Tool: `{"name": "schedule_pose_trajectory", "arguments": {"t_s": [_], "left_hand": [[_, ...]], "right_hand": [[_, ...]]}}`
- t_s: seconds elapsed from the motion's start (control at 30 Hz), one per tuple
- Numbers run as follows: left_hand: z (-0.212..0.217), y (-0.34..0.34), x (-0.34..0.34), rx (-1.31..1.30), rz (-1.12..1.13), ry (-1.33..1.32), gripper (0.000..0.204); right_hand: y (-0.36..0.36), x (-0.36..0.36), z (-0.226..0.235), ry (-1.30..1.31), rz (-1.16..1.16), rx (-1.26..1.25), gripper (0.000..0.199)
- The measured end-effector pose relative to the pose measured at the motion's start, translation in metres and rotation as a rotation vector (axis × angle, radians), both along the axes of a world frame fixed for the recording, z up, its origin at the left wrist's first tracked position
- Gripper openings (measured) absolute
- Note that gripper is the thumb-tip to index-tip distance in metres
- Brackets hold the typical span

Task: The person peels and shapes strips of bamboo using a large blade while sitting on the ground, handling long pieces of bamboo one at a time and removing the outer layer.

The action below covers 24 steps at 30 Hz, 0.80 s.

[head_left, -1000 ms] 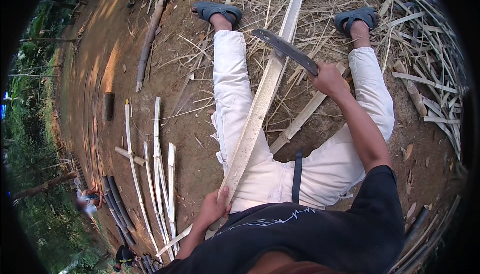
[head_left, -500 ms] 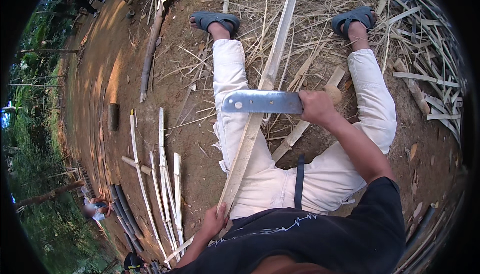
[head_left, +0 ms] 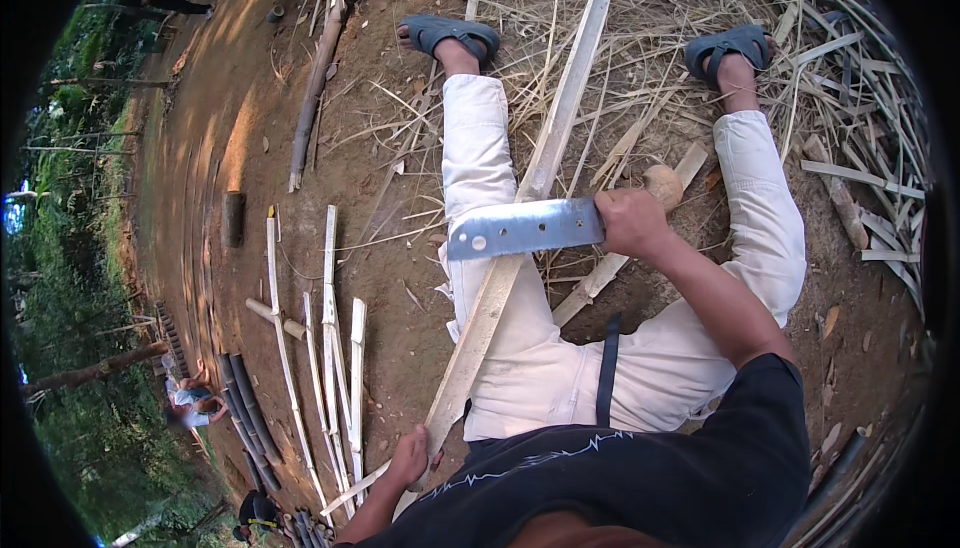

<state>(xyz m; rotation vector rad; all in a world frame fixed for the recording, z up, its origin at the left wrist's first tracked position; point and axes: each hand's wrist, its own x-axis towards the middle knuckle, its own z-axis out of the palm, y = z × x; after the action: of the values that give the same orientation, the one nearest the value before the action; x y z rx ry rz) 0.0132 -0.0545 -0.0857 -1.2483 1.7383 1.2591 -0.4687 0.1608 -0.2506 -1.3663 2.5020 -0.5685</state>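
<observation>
Head view: our right hand (head_left: 632, 223) is fisted tight round the cleaver (head_left: 525, 228) lying flat across the slat (head_left: 510, 258) over our left leg, while our left hand (head_left: 408, 460) clamps its near end.

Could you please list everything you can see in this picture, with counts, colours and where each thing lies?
Bamboo slat: one, pale, long, across the left leg, its near end in the left hand.
Cleaver: one, grey steel blade, lying across the slat, gripped by the right hand.
Split strips: several, pale, laid side by side on the dirt at left.
Shavings and offcuts: many, straw-coloured, heaped around the feet and at right.
Dark tubes: a few, lower left.
Other people: at least two, at the left edge.
Sandals: two, grey-blue, on the feet.
Trousers: white.
Left hand: holds the slat's near end.
Right hand: grips the cleaver's handle.
</observation>
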Motion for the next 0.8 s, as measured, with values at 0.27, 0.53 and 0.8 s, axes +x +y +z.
{"name": "schedule_pose_trajectory", "arguments": {"t_s": [0.27,0.53,0.8], "left_hand": [[0.033,0.016,0.008,-0.090,-0.003,-0.079,0.073],[0.041,0.025,0.009,-0.155,-0.012,-0.169,0.070],[0.030,0.016,0.048,-0.333,-0.174,-0.126,0.073]], "right_hand": [[0.000,-0.113,0.008,-0.106,-0.595,0.159,0.025],[-0.008,-0.056,-0.005,0.148,0.187,0.058,0.020],[-0.010,-0.135,0.009,-0.061,-0.490,0.206,0.027]]}}
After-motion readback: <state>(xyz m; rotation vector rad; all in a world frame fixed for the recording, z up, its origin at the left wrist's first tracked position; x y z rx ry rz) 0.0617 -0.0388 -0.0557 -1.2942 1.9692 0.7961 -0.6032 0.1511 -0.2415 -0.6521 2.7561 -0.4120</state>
